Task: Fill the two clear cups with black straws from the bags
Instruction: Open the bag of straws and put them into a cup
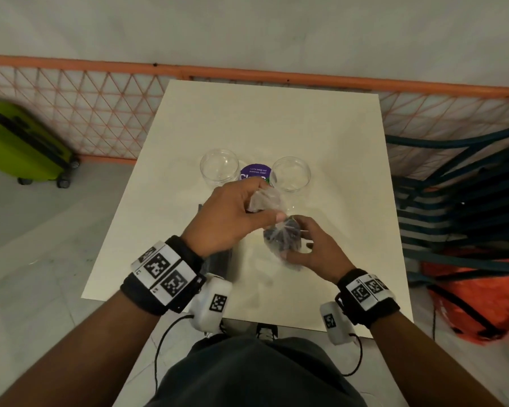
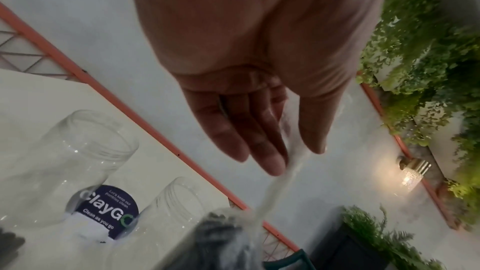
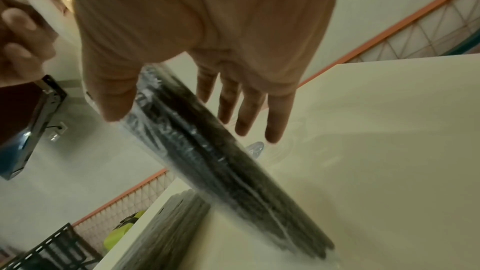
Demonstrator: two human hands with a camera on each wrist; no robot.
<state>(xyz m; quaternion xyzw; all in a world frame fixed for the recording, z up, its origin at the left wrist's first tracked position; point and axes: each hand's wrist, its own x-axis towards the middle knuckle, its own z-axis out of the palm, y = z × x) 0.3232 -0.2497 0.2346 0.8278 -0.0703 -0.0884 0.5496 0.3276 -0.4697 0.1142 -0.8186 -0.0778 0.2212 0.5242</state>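
The person stands at the near edge of a cream table (image 1: 276, 118) and holds one clear plastic bag of black straws (image 1: 282, 236) upright above the table, near its middle. The right hand (image 1: 315, 254) grips the body of this bag: in the right wrist view the thumb presses on one side of the bundle and the four fingers (image 3: 249, 110) lie behind it, only slightly bent. The bottom of the bag rests on the table surface or just above it; the pictures do not show which.

The left hand (image 1: 232, 218) is above the bag and pinches its loose plastic top (image 1: 265, 201). In the left wrist view the twisted plastic runs between the thumb and the fingers (image 2: 270, 151), which are nearly straight and close together.

Two clear cups stand on the far side of the hands, both without straws inside. The left cup (image 1: 219, 168) and the right cup (image 1: 291, 174) are apart, and between them a round purple sticker (image 1: 254, 171) lies on the table.

A second bag of straws (image 3: 166, 229) lies flat on the table to the left of the held bag, partly hidden under the left wrist in the head view.

On the floor at the far left stands a green suitcase (image 1: 21, 145) before an orange mesh fence (image 1: 100, 113).
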